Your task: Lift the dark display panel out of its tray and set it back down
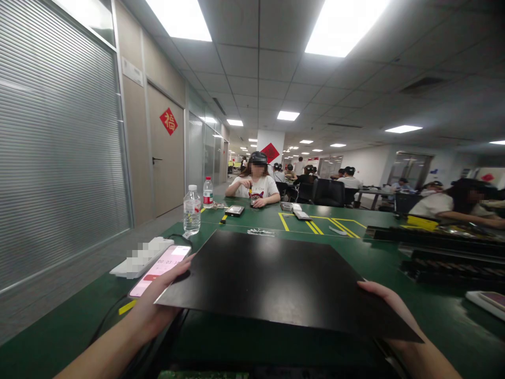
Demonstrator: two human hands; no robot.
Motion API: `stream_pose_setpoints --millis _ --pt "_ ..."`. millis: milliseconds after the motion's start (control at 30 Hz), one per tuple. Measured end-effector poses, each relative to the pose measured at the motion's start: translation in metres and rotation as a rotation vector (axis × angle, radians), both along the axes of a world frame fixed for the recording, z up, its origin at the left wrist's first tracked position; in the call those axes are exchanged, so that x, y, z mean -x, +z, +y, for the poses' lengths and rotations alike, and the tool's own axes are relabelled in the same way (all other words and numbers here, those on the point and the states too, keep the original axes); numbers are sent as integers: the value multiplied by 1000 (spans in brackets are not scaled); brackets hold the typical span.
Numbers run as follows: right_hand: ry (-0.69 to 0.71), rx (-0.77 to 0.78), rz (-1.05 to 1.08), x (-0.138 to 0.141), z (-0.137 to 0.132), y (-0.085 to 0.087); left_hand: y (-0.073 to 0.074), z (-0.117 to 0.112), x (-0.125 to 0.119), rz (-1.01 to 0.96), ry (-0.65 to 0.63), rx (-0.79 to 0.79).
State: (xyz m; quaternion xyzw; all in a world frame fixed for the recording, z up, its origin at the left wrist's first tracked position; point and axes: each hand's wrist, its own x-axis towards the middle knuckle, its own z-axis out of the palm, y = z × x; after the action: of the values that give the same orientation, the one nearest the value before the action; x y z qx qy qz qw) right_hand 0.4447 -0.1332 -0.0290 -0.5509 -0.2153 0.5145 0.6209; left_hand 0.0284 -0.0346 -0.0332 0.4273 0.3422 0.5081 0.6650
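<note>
A flat black panel [272, 281] is held level above the table between my two hands, its surface catching the ceiling light. My left hand [160, 295] grips its left edge, the fingers partly hidden beneath it. At the right edge, my right hand [389, 305] holds on with the thumb showing near the top and the other fingers out of sight underneath. Below the panel, at the bottom of the view, lies something dark with a strip of green circuit board [203, 375]; most of it is hidden.
Left of the panel lie a phone [160, 271] with a timer on screen and a white object [136, 260]. A water bottle [192, 210] stands behind them. Dark racks [445, 266] occupy the right side of the green table [323, 231]. A person [256, 181] sits opposite.
</note>
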Motion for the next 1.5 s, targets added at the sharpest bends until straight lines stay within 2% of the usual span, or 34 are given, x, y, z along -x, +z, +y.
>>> stream_pose_setpoints --millis 100,233,400,533,633,900,1033,1133,1233,1333,1500 --pt "132 51 130 2 1 2 1 0 1 -4 -3 11" --pt "227 102 98 1 3 -1 6 0 -3 25 69 33" --pt "182 39 -41 -8 8 -9 18 -7 -15 -54 94 81" --pt "84 52 -204 -15 12 -14 22 -11 -20 -65 177 134" --pt "32 72 -307 -20 14 -17 20 -11 -22 -68 213 125" --pt "9 109 -454 -24 14 -21 12 -7 -21 -7 129 72" --pt "-42 121 -529 -26 17 -22 0 2 -15 98 67 -41" --pt "-84 107 -564 -30 19 -24 -13 12 -12 219 93 -2" --pt "-127 100 -579 -34 19 -27 -22 17 -14 260 75 26" --pt "-163 121 -604 -36 19 -29 -22 13 -19 232 69 4" --pt "-171 118 -631 -36 20 -29 -14 5 -23 226 43 88"
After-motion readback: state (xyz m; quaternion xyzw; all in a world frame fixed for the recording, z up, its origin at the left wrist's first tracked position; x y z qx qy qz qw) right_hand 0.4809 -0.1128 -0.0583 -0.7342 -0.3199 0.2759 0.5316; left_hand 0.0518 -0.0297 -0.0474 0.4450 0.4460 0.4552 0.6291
